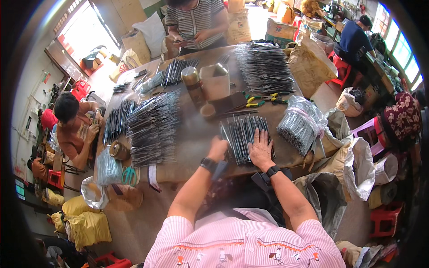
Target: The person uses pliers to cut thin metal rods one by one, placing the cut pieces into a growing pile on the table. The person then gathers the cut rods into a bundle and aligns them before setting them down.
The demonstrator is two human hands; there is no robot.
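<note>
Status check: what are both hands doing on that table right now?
Right hand flat on metal rod row. Left hand curled at row's left edge, grip unclear. Pliers lie beyond, apart.

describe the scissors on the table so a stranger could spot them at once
Start at the long brown table and go to its near left corner, beside a clear bag of thin metal rods. The scissors lie flat at the table's edge. Their teal-green handles stand out among grey rod piles.

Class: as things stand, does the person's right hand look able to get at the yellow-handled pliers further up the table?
Probably yes: the right hand lies flat on the thin grey rods, and only open tabletop lies between them and the pliers.
</note>
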